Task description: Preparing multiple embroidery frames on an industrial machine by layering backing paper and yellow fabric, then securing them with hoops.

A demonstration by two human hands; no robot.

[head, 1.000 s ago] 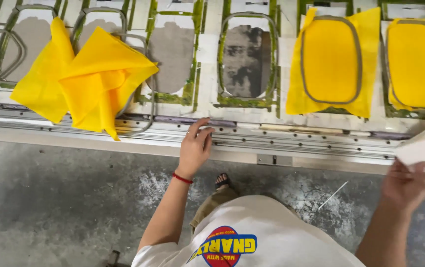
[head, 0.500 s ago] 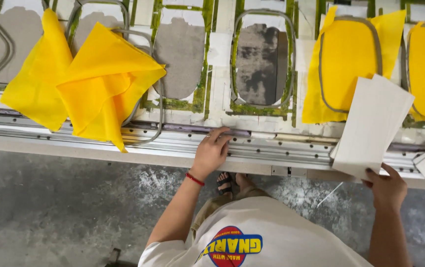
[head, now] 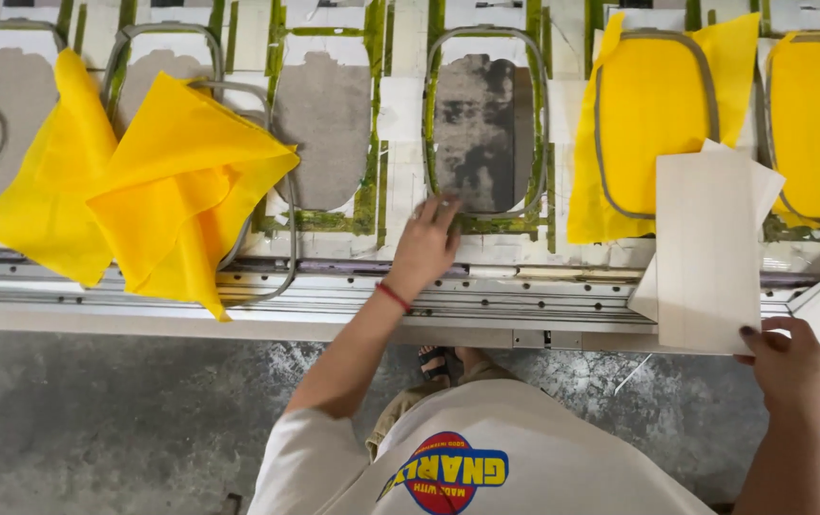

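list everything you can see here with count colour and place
loose yellow cloths: a pile of at least two, yellow, crumpled over the frames at left
hooped yellow cloths: two, yellow, held in the frames at right
empty hoop frame: one, grey rim round a dark patchy plate, centre
other hoop frames: several, grey, in a row to the left, partly under the loose cloths
white sheets: at least two, white, over the table edge at right
metal rail: one, silver, along the table's front edge
floor: grey mottled concrete, below
wristband: one, red, on the left wrist
left hand: fingertips at the empty frame's lower rim
right hand: grips the white sheets' lower edge
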